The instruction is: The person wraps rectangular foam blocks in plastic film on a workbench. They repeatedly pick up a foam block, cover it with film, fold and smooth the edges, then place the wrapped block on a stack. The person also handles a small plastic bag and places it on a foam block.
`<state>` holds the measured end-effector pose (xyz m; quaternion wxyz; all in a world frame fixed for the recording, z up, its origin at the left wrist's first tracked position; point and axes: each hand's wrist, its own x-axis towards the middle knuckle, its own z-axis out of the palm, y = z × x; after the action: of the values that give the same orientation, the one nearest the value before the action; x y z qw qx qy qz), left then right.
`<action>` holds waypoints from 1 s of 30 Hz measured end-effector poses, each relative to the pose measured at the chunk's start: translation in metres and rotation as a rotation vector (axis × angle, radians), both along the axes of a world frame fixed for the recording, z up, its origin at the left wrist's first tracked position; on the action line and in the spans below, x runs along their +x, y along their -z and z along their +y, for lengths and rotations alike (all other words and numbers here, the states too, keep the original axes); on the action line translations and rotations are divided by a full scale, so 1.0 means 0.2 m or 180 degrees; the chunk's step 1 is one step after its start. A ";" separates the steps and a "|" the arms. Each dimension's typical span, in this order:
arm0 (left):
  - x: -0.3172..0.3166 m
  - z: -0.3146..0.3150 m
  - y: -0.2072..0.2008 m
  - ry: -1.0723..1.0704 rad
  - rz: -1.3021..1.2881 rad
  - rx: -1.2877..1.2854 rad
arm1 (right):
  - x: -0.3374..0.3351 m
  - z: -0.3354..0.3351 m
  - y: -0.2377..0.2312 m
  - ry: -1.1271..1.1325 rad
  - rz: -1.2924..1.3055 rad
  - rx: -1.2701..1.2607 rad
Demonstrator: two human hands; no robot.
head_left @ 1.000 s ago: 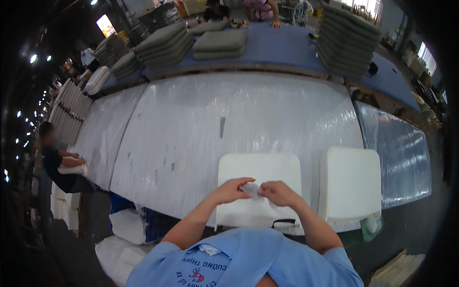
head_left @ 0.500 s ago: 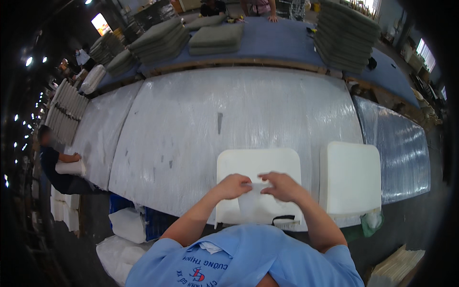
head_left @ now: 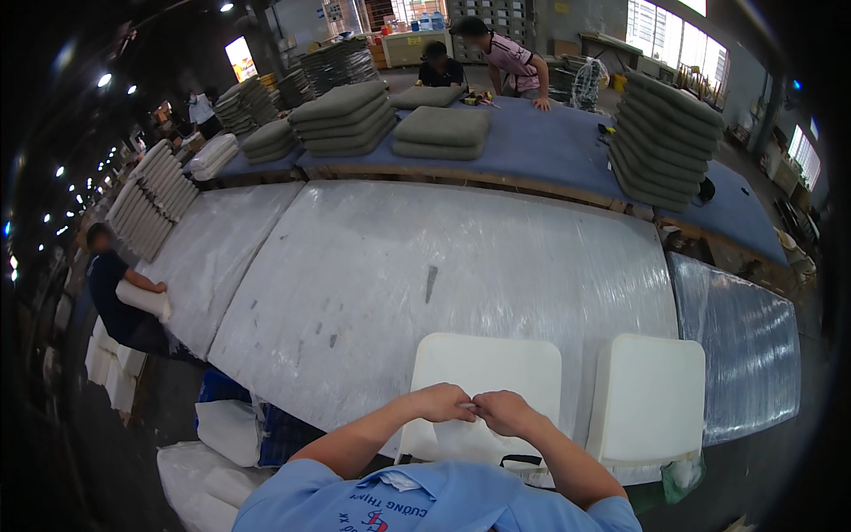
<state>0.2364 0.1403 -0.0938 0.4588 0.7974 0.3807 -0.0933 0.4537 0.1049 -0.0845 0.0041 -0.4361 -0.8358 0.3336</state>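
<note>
My left hand (head_left: 442, 403) and my right hand (head_left: 503, 413) meet fingertip to fingertip over a white seat cushion (head_left: 487, 359) at the table's near edge. Both are closed in a pinch on a thin, whitish, see-through sheet (head_left: 456, 436), which hangs down below the fingers; its kind is hard to make out. A short black strap (head_left: 521, 459) shows at the cushion's near edge, by my right forearm. To the right lies a second white cushion (head_left: 651, 399), apart from my hands.
A plastic-wrapped table (head_left: 355, 266) spreads ahead. Beyond it, a blue-topped table (head_left: 550, 142) bears stacks of grey-green cushions (head_left: 665, 142). One co-worker (head_left: 124, 293) holds a white cushion at the left; others are at the far side. White bundles (head_left: 232, 430) lie low at the left.
My right hand has closed in from spread fingers to a pinch and now meets my left hand. The view has tilted up, showing more of the far room.
</note>
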 end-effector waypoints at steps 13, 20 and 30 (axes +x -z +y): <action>0.03 -0.03 -0.07 -0.0435 -0.0522 -0.0907 | 0.09 -0.01 -0.04 0.0096 0.0523 0.0449; -0.01 -0.04 -0.13 -0.0553 -0.0794 -0.1309 | 0.11 -0.02 -0.04 0.0107 0.1007 0.0781; -0.01 -0.07 -0.18 -0.0439 -0.0746 -0.1238 | 0.16 -0.09 -0.03 0.0309 0.1366 0.0815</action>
<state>0.2348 0.1254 -0.0582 0.6502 0.6715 0.3532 -0.0401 0.4866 0.0864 -0.0790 0.2527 -0.3907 -0.8293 0.3094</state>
